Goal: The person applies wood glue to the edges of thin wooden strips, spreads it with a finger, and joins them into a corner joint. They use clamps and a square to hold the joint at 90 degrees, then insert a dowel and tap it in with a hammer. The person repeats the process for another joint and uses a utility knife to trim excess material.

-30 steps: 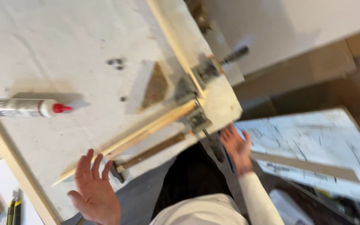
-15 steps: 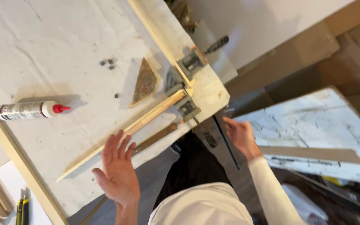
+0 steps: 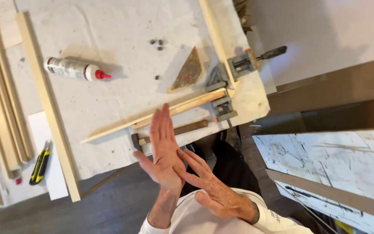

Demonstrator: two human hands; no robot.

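Neither hand has a grip on anything. The left hand (image 3: 163,147) is flat, fingers straight and together, palm turned towards the right hand (image 3: 211,190), whose spread fingertips (image 3: 182,157) lie against that palm. Both hands are empty and held over the near edge of the desk (image 3: 109,30). By the look of it they are being wiped or rubbed together between handlings.

The nearest thing is the hammer (image 3: 182,128), which lies flat just behind the left fingers. Its wooden handle points at the corner clamp (image 3: 224,86) and its head is at the far end from it. Beyond the hammer, a thin wooden strip (image 3: 122,126) runs slantwise out of the clamp's jaws. A second strip (image 3: 213,32) leaves the clamp towards the top. A brown triangular piece (image 3: 189,71) lies beside the clamp, and a glue bottle (image 3: 72,68) with a red tip lies well to its left.

Any pick-up from here would call for the hands to part first, and the hammer handle is the closest thing to take.
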